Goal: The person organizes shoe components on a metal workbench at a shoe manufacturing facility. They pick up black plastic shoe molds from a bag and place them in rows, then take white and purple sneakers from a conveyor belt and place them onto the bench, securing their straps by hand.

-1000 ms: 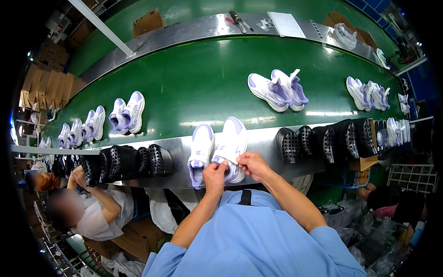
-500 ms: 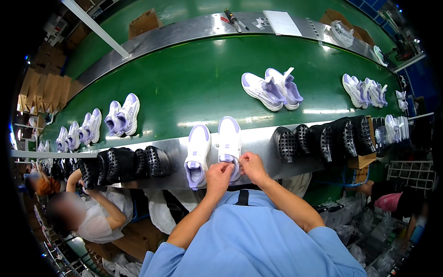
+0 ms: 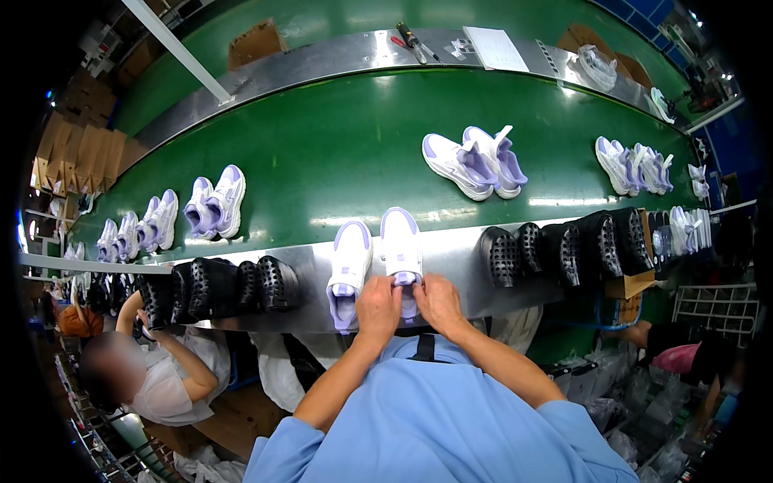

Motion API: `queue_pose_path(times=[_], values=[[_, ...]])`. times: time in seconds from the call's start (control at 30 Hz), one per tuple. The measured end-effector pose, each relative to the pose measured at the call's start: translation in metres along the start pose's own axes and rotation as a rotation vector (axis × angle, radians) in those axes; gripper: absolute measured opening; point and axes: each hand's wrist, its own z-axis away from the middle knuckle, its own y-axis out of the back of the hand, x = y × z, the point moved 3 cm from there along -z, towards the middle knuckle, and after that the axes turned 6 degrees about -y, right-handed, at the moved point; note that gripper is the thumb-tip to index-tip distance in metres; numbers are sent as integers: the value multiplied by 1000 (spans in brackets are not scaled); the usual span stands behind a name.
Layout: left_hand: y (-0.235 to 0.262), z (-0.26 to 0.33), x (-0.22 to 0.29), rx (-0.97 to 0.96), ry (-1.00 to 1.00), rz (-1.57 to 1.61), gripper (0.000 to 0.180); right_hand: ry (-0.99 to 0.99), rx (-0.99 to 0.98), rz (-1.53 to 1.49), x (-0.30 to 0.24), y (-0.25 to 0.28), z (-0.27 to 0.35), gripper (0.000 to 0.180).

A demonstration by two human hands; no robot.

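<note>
Two white and lavender sneakers stand side by side on the metal ledge in front of me, toes pointing away. Both my hands are at the right-hand sneaker (image 3: 400,241). My left hand (image 3: 378,306) closes on the left side of its ankle opening, near the tongue. On the opposite side, my right hand (image 3: 439,304) grips the collar with bent fingers. The fingertips are partly hidden inside the opening. Untouched, the left-hand sneaker (image 3: 351,262) sits just beside my left hand, its strap across the top.
Beyond the metal ledge runs a green conveyor belt (image 3: 322,145) carrying several pairs of similar sneakers (image 3: 477,165). Black studded shoe-shaped blocks (image 3: 211,288) line the ledge to the left, and more black blocks (image 3: 568,249) to the right. At lower left sits a co-worker (image 3: 173,378).
My right hand has moved inward and closed against the sneaker's collar. My left hand has shifted slightly, fingers now pointing forward along the shoe's opening.
</note>
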Motion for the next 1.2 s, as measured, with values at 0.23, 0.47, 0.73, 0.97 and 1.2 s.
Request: queue_pose_path(times=[0.23, 0.47, 0.73, 0.97, 1.2], values=[[96, 46, -1, -194, -157, -216, 33, 24, -16, 110, -9, 6, 1, 27], [48, 60, -30, -436, -67, -41, 47, 116, -38, 89, -21, -24, -11, 27], [17, 2, -17, -550, -4, -345, 40, 52, -153, 2, -14, 42, -40, 49], [17, -136, -111, -332, -90, -493, 35, 144, 89, 385, 39, 158, -129, 58], [60, -160, -127, -396, -18, -476, 47, 25, -82, 811, 93, 164, -206, 71]])
